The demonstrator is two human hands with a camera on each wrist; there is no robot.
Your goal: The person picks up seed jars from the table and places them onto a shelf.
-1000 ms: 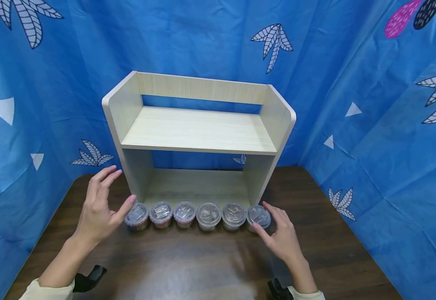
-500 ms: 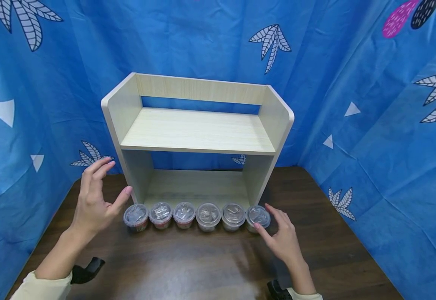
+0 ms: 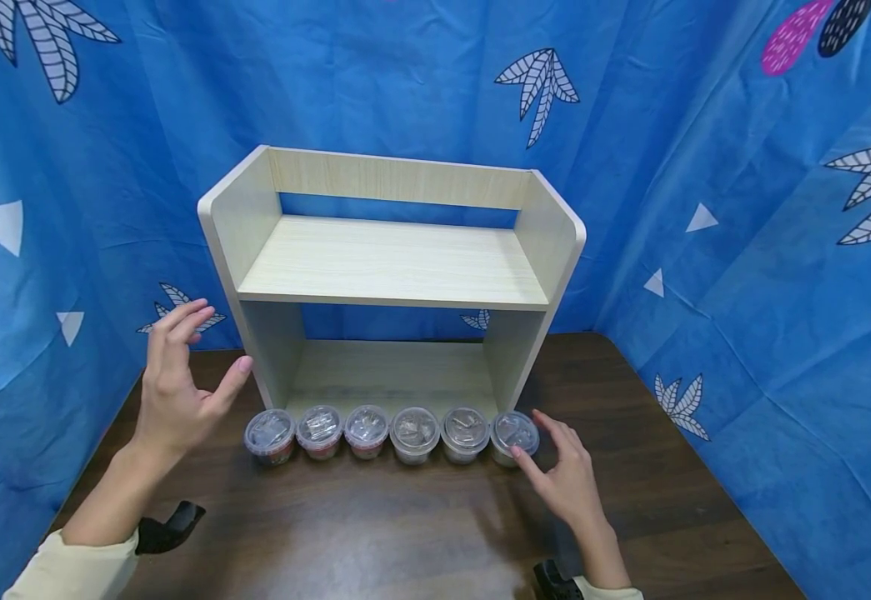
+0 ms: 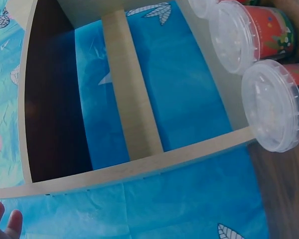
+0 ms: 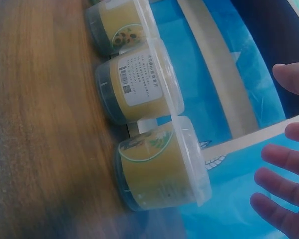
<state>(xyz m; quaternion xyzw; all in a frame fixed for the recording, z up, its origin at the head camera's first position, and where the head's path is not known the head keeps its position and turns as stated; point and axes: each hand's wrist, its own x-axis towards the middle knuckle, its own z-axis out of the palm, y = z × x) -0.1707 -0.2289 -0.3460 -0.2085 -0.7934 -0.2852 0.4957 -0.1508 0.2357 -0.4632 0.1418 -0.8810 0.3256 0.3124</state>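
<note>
Several small plastic tubs with clear lids stand in a row before the shelf. The left-hand ones, such as the leftmost tub, have red labels; the right-hand ones, yellow labels in the right wrist view. My left hand is raised left of the leftmost tub, apart from it, thumb spread and fingers empty. My right hand hovers beside the rightmost tub, thumb and index apart near its lid. In the right wrist view, a gap shows between the fingers and the nearest yellow tub.
A pale wooden two-tier shelf stands behind the tubs on a dark wooden table. Blue patterned curtain surrounds the table at the back and sides. Black straps are on both wrists.
My left hand has drawn away from the leftmost tub, moving left and a little up. My right hand has hardly moved, and the row of tubs stays in place.
</note>
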